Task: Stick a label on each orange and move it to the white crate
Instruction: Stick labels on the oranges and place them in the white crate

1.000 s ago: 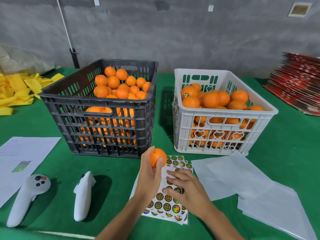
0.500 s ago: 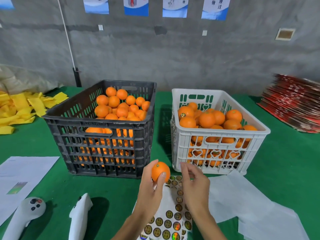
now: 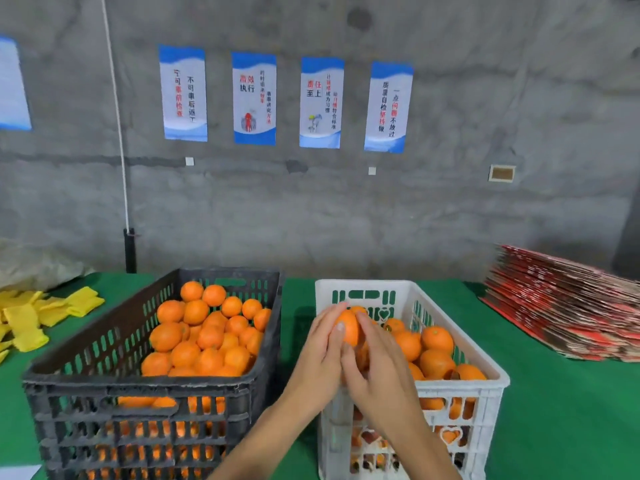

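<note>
An orange (image 3: 348,327) is held up between both hands, over the left part of the white crate (image 3: 460,386). My left hand (image 3: 320,355) grips it from the left, thumb on its front. My right hand (image 3: 377,365) presses fingers against its right side; whether a label sits under them is hidden. The white crate holds several oranges (image 3: 434,344). To its left, the dark crate (image 3: 145,389) is heaped with several oranges (image 3: 204,330). The label sheet is out of view below the frame.
A stack of red flat cartons (image 3: 568,306) lies at the right on the green table (image 3: 568,410). Yellow foam sleeves (image 3: 38,317) lie at the far left. A white paper corner (image 3: 17,472) shows bottom left. The grey wall carries several posters (image 3: 254,98).
Both hands rose from the label sheet to above the white crate with the orange. My right hand left the sheet and came onto the orange. The camera tilted up, so sheet and controllers dropped from view.
</note>
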Available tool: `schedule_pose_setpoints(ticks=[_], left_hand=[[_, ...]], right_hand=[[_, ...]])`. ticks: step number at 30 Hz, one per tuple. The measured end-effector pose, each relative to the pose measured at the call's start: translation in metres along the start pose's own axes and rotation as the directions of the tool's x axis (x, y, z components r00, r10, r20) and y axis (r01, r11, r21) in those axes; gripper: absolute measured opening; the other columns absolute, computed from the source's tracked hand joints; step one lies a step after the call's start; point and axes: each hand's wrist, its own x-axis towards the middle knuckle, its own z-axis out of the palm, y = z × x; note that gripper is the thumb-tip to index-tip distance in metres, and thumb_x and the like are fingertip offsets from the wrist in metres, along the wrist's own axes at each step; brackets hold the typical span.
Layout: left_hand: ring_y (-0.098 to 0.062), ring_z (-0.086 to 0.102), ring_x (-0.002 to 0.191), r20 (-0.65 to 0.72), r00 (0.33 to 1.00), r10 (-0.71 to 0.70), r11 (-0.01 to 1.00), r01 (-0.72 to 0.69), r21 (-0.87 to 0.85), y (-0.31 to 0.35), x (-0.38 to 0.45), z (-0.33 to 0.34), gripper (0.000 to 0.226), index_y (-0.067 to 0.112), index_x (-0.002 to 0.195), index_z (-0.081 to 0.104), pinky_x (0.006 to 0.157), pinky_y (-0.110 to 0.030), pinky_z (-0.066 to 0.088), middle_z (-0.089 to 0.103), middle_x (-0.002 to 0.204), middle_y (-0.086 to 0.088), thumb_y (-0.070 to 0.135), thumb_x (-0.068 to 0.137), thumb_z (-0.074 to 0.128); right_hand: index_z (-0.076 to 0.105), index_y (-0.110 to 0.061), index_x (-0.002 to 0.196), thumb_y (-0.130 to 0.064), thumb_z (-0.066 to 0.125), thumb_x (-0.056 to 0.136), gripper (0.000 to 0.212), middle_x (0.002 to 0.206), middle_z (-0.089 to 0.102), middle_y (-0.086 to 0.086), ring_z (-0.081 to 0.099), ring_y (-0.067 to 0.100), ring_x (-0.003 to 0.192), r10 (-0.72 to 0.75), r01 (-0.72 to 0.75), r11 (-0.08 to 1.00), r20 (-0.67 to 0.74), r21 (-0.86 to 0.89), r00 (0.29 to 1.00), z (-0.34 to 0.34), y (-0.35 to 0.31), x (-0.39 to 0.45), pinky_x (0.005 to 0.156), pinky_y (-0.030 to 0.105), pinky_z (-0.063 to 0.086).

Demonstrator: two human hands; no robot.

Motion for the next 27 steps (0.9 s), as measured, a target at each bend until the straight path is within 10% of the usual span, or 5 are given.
schedule_pose_setpoints(ticks=[9,18,27], left_hand=[[0.001,0.023,0.151,0.165,0.986,-0.010,0.967,-0.033,0.252,-0.006,0.093,0.028,0.043,0.033,0.156,0.040,0.128,-0.031,0.022,0.030,0.164,0.014,0.027,0.113,0.037],[-0.026,0.048,0.138,-0.083,0.984,-0.157,0.724,0.172,0.668,-0.037,0.102,-0.146,0.043,0.017,0.146,0.052,0.116,-0.029,0.033,0.049,0.146,-0.013,0.006,0.105,0.048],[-0.038,0.047,0.141,-0.276,0.585,-0.763,0.074,0.503,0.861,-0.128,0.105,-0.291,0.068,0.019,0.159,0.031,0.105,-0.044,0.048,0.038,0.159,-0.018,0.022,0.099,0.062]], right_hand=[[0.027,-0.018,0.160,-0.038,0.043,0.105,0.060,0.166,0.027,0.001,0.021,0.016,0.154,0.143,-0.149,0.982,-0.064,-0.114,0.988,-0.004,0.047,0.072,0.126,0.032,0.017],[0.043,-0.023,0.152,-0.035,0.055,0.102,0.053,0.154,0.046,-0.005,0.036,0.011,0.144,-0.069,0.046,0.990,0.175,0.137,0.982,0.100,-0.032,0.101,0.115,0.018,0.021],[0.043,-0.028,0.152,-0.041,0.054,0.100,0.054,0.153,0.048,-0.007,0.041,0.013,0.142,-0.107,0.035,0.979,0.367,0.199,0.924,0.195,-0.068,0.155,0.116,0.032,0.034]])
